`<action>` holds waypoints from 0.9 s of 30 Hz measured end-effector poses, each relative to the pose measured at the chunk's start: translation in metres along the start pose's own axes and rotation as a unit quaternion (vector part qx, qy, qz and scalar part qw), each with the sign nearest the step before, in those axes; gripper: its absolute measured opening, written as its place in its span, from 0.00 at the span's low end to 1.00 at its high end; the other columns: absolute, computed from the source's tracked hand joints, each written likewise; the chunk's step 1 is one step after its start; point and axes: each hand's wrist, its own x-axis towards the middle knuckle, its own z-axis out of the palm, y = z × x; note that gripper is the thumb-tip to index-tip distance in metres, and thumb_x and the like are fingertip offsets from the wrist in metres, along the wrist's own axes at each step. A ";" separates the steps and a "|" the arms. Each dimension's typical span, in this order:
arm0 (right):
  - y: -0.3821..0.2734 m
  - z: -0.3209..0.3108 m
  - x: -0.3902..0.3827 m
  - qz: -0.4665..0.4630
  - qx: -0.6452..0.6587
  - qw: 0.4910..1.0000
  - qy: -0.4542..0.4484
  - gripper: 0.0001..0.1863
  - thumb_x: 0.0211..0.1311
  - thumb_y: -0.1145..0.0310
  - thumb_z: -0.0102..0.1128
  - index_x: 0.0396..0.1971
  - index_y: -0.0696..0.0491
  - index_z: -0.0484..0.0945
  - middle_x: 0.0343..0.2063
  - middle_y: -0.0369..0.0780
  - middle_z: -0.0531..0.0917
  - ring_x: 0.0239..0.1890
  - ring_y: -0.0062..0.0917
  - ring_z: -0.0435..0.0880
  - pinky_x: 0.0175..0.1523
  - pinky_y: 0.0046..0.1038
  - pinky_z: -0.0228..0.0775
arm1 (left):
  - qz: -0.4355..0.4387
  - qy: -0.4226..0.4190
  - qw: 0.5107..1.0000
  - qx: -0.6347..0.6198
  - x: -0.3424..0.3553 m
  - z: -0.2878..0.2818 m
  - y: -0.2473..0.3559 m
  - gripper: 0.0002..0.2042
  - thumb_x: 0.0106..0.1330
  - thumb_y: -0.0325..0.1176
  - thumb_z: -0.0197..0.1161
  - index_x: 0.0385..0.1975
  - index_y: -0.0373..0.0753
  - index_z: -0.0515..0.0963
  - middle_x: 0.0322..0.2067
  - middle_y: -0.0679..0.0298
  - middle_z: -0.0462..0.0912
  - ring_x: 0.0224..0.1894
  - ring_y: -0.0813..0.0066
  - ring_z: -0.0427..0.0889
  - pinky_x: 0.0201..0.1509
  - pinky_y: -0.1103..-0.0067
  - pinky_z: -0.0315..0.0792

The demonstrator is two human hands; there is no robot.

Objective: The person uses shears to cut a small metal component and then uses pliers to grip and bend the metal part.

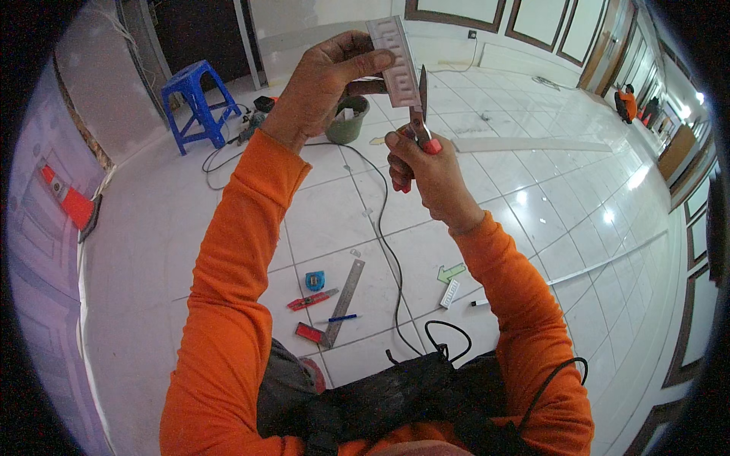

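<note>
My left hand (323,87) is raised and grips a short pale strip of moulding (397,68) with a raised square pattern, thumb on its face. My right hand (435,173) is wrapped around the red handles of a pair of snips (423,95). Their blades point up at the lower end of the strip; whether they touch it I cannot tell. On the floor below lie a blue tape measure (315,280), a red utility knife (307,302), a metal try square (347,300) and a blue pen (340,318). A small patterned offcut (450,294) rests beside a green arrow (452,273).
A blue stool (199,102) and a green bucket (346,125) stand ahead on the left. A black cable (385,228) crosses the tiles. An orange cone (70,201) is by the left wall. Long pale strips (525,144) lie rightward. Another person (626,103) is far right.
</note>
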 end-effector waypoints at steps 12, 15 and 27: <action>-0.003 0.002 -0.004 0.014 0.001 1.000 0.005 0.13 0.68 0.60 0.63 0.30 0.53 0.73 0.17 0.33 0.71 0.17 0.19 0.73 0.21 0.23 0.64 | -0.002 -0.017 1.000 0.003 -0.002 0.001 0.003 0.16 0.67 0.41 0.66 0.48 0.39 0.79 0.45 0.65 0.83 0.48 0.75 0.83 0.52 0.73 0.80; -0.001 0.001 -0.001 0.008 -0.023 0.999 0.025 0.13 0.68 0.60 0.63 0.30 0.53 0.73 0.17 0.32 0.70 0.16 0.19 0.71 0.20 0.22 0.62 | -0.003 0.009 0.999 0.044 -0.005 0.004 0.005 0.17 0.68 0.42 0.66 0.49 0.38 0.79 0.44 0.65 0.84 0.47 0.75 0.84 0.52 0.74 0.80; 0.018 -0.013 0.015 -0.102 -0.209 0.971 0.060 0.08 0.63 0.69 0.62 0.35 0.57 0.75 0.23 0.32 0.75 0.26 0.16 0.72 0.31 0.21 0.65 | -0.096 0.071 0.993 0.026 -0.003 0.016 -0.002 0.18 0.69 0.44 0.65 0.48 0.35 0.80 0.44 0.60 0.85 0.47 0.72 0.86 0.55 0.76 0.79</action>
